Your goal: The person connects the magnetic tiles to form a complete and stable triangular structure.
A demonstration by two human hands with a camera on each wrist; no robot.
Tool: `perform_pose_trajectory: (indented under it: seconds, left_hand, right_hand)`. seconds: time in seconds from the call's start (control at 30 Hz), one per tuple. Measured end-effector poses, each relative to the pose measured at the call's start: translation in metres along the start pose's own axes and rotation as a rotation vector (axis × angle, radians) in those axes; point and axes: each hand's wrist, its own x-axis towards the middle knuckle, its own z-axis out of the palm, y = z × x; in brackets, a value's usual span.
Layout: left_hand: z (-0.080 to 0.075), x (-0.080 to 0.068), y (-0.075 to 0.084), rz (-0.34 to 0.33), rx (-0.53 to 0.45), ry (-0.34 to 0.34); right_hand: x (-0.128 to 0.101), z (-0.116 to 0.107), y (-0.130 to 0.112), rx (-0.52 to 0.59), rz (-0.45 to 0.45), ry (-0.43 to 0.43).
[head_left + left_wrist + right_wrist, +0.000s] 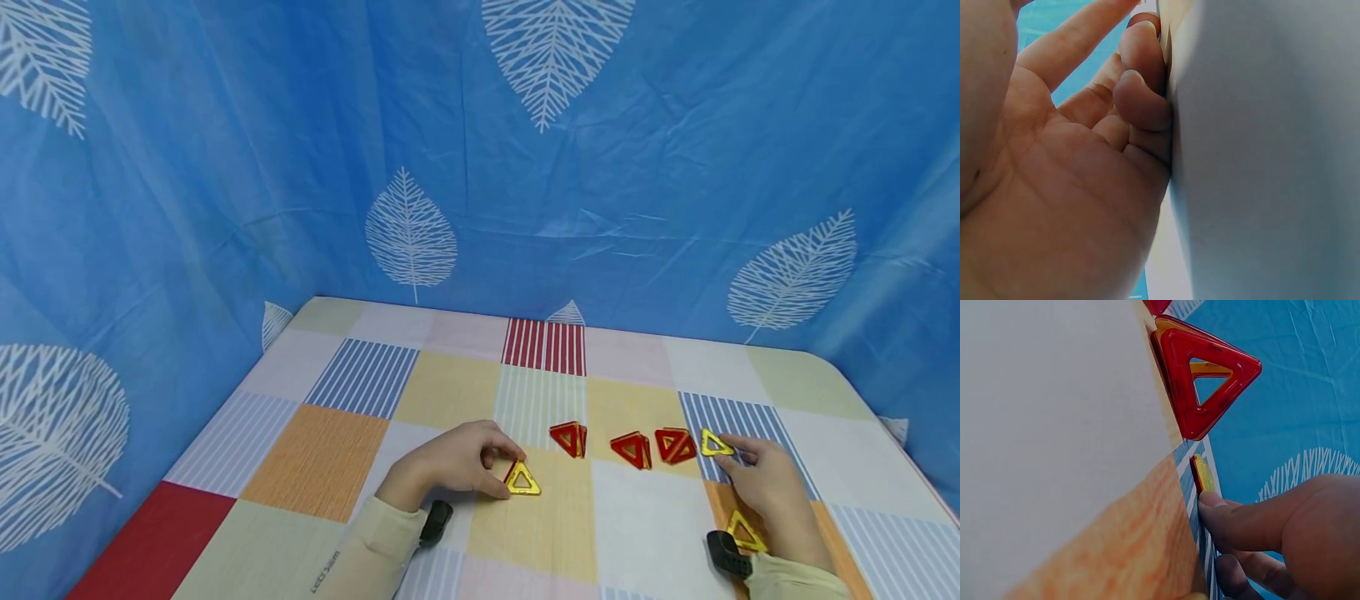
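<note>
Triangles (633, 450) on table (450, 387) – a row btw. hands

A makeshift tabletop recording booth: blue leaf-print cloth (480, 167) walls in a table with a patchwork cover (360, 433).

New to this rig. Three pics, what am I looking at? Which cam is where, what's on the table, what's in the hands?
No machine here: a person works with two bare hands. The wide picture comes from a head-worn camera looking down at a table with a checked cloth. The other two come from cameras on each wrist, very close up and turned sideways.

On the cloth lie red and yellow triangle tiles, three red clusters in a row. The left hand pinches a yellow triangle that leans against a red one. The right hand touches another yellow triangle with a fingertip; a third yellow tile lies beside that wrist.
</note>
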Motion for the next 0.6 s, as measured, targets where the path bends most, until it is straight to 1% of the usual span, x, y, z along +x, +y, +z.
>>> perform_pose_trajectory:
  seconds: [0.1, 0.33, 0.43, 0.6]
  left_hand:
    - [0.0001, -0.0002, -0.0006, 0.002, -0.002, -0.001]
    - [0.0001, -0.0005, -0.0014, 0.002, 0.001, 0.004]
    - [-0.0002, -0.0006, -0.0008, -0.001, 0.003, 0.003]
    - [-0.0002, -0.0008, -0.0002, 0.003, 0.0, -0.002]
  right_hand:
    - [-0.001, 0.0001, -0.002, 0.01, 0.008, 0.02]
    - [-0.0013, 0.0002, -0.0058, 0.093, 0.034, 0.098]
    - [-0.0014, -0.0002, -0.0066, 0.122, 0.054, 0.116]
    - [-0.0035, -0.0015, -0.0079, 0.186, 0.062, 0.137]
